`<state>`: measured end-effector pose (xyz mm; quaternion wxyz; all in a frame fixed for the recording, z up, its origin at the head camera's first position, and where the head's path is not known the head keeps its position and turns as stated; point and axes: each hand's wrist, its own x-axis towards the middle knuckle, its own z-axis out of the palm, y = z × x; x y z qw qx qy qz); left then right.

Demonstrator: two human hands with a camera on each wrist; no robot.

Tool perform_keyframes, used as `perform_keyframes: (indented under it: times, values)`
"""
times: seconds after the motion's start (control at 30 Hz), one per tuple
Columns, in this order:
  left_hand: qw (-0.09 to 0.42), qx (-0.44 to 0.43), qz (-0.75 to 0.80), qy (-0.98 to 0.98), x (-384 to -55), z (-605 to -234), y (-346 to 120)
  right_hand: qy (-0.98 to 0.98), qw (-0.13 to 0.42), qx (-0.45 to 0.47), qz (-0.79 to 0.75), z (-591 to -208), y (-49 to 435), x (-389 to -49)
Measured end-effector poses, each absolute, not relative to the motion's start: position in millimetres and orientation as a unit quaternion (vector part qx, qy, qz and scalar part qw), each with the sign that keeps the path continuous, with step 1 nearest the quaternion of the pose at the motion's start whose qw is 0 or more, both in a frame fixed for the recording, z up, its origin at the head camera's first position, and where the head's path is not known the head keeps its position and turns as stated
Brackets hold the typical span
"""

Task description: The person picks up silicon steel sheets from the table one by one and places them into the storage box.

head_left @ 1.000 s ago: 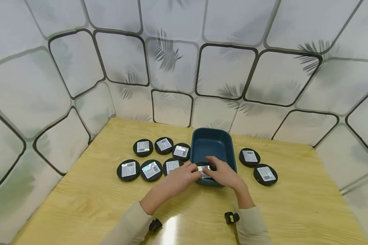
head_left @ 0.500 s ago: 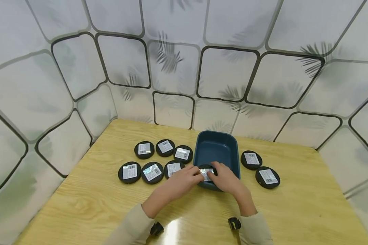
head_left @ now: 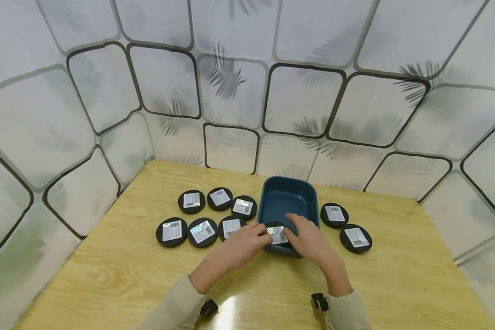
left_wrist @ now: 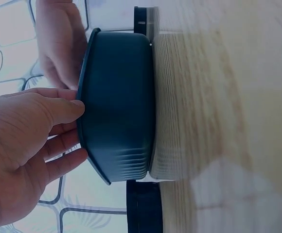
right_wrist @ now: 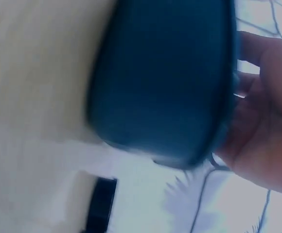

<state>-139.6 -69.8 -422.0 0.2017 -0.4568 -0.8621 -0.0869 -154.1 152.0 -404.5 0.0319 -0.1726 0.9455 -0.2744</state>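
Note:
A round black disc [head_left: 277, 234] with a white barcode label lies at the near end of the blue bin [head_left: 290, 201], label up. My left hand [head_left: 245, 244] holds the disc at its left edge. In the left wrist view, that hand's thumb and fingertips meet the rim of the bin [left_wrist: 116, 107], and the disc is hidden. Over the bin's right side is my right hand [head_left: 311, 238], thumb and index finger spread, the thumb beside the disc's right edge. The right wrist view is blurred; it shows the right hand [right_wrist: 267, 111] behind the bin's rim.
Several similar labelled black discs [head_left: 171, 231] lie in two rows left of the bin. Two more discs [head_left: 355, 238] lie to its right on the wooden table [head_left: 396, 279]. A patterned curtain [head_left: 235, 91] hangs behind the table.
My right hand has drawn slightly to the right, its thumb moving off the disc's label. My left hand stays at the disc's left edge.

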Motion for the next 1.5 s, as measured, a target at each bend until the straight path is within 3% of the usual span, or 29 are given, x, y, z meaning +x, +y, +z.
perform_keyframes:
  times: [0.23,0.77,1.03,1.5]
  values:
    - [0.201,-0.454,-0.088,-0.863,-137.9,-418.7,-67.7,0.939,-0.039,-0.157,-0.305,-384.9,173.4,-146.4]
    - [0.195,-0.439,-0.120,-0.869,-136.4,-420.6,-85.8,0.954,-0.066,-0.113,-0.271,-379.0,214.0,-138.7]
    - [0.189,-0.445,-0.127,-0.866,-139.6,-421.9,-77.9,0.969,0.003,-0.078,-0.233,-380.7,236.3,-136.1]
    - [0.203,-0.456,-0.113,-0.859,-141.2,-422.0,-71.8,0.972,0.076,-0.045,-0.219,-386.6,252.1,-130.1]
